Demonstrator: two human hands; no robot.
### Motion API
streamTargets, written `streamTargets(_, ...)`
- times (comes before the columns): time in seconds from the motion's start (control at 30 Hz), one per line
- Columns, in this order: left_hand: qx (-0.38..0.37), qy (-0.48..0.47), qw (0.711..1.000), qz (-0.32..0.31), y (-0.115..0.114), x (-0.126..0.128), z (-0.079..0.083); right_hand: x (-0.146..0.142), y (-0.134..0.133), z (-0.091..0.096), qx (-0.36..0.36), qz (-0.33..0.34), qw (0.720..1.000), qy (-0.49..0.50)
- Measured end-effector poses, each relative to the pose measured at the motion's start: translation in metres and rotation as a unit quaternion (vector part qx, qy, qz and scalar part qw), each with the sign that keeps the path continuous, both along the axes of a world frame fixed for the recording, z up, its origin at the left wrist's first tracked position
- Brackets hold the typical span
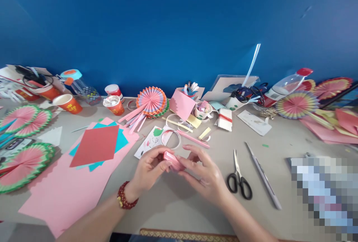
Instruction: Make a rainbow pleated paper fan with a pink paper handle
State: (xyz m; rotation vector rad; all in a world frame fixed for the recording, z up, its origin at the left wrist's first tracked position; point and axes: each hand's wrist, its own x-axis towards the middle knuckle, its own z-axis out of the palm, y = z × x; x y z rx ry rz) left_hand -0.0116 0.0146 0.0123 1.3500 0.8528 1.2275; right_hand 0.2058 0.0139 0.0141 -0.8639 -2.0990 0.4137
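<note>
A small pleated stack of pink folded paper is held between my two hands, just above the table. My left hand, with a red beaded bracelet at the wrist, pinches its left end between thumb and fingers. At the stack's right end, my right hand grips it with thumb and fingertips. Part of the paper is hidden by the fingers. Beyond the hands lie a roll of clear tape and a pink paper stick.
Black-handled scissors and a grey pen-like tool lie to the right. Coloured paper sheets spread on the left. Paper fans, an orange cup, a bottle and other supplies line the blue wall.
</note>
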Motion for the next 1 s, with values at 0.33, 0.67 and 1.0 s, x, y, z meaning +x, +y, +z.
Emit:
streamTargets(0.33, -0.054, -0.042, 0.998, 0.009, -0.001, 0.003, -0.002, -0.008, -0.002, -0.004, 0.018, -0.022, 0.999, -0.043)
streamTargets(0.67, -0.066, -0.103, 0.992, -0.003, -0.003, 0.011, -0.011, -0.026, -0.010, -0.003, 0.077, -0.086, 0.991, -0.066)
streamTargets(1.0, 0.034, -0.129, 0.990, -0.047, 0.002, 0.007, -0.015, -0.022, -0.007, 0.003, 0.057, -0.041, 0.997, -0.031)
